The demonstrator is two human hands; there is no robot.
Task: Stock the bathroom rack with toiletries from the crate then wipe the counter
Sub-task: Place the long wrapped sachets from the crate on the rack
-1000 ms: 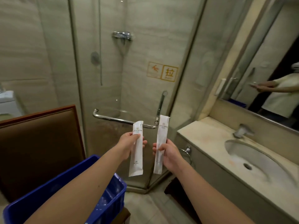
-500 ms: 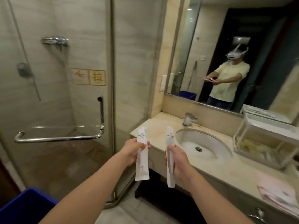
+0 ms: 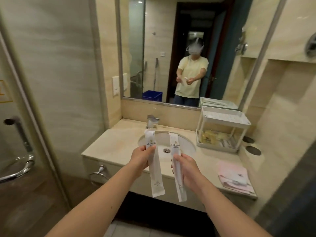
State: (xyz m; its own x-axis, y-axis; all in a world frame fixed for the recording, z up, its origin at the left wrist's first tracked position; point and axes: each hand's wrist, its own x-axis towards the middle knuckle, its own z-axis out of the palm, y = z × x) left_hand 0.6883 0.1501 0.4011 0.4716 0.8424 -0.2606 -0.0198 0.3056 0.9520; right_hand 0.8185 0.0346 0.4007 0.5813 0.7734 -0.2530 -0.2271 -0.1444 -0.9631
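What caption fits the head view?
Left hand and right hand each hold a long white paper sachet; white two-tier plastic rack sits on beige counter.

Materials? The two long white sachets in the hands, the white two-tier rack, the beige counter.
Left long white sachet and right long white sachet: likely matte paper; no glare, the left's top curls. White two-tier rack: probably plastic; perforated moulded tray, thin legs. Beige counter: polished stone or imitation; veined, faint sheen.

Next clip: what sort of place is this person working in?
Probably a hotel bathroom: a sink set in a counter below a wall mirror, a glass shower door, and a toiletry rack.
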